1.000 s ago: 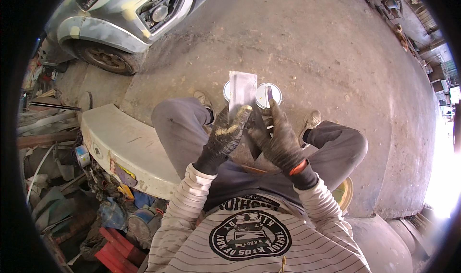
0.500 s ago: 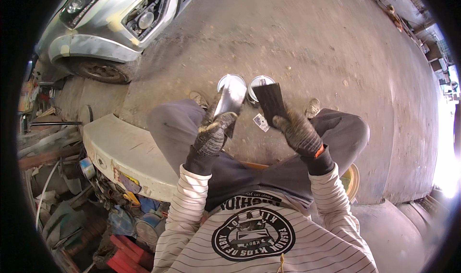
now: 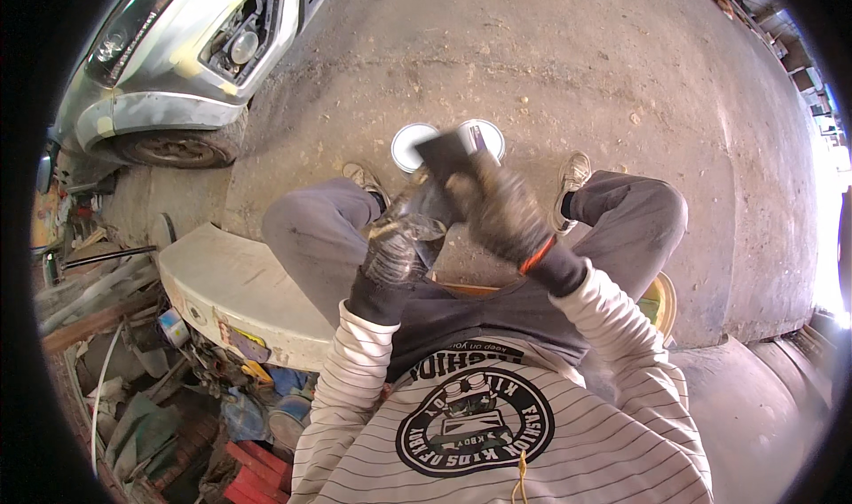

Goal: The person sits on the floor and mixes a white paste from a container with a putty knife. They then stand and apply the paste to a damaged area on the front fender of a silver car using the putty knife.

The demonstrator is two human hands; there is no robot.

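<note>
Both my hands wear dark, dusty gloves and meet in front of my knees. My right hand [image 3: 508,209], blurred by motion, is closed around a dark, flat, rectangular scraper [image 3: 444,155] whose broad end points up and left. My left hand [image 3: 393,248] grips a flat plate [image 3: 433,204], largely covered by the right hand and the scraper. The scraper lies across the plate's far end; whether they touch, I cannot tell. Just beyond are two round white-topped cans, the left can [image 3: 408,152] and the right can [image 3: 491,137], the latter with a small dark-and-white item on top.
A car [image 3: 177,87] with patchy filler and an open headlight recess stands at the far left. Beside my left knee lies a cream body panel [image 3: 240,282], with piled scrap and red pieces [image 3: 257,473] below it. A round yellowish container [image 3: 658,304] stands behind my right knee.
My right hand has swung left with the scraper, over the plate in my left hand. Before, the two were apart and the plate's shiny face showed. The view has shifted slightly.
</note>
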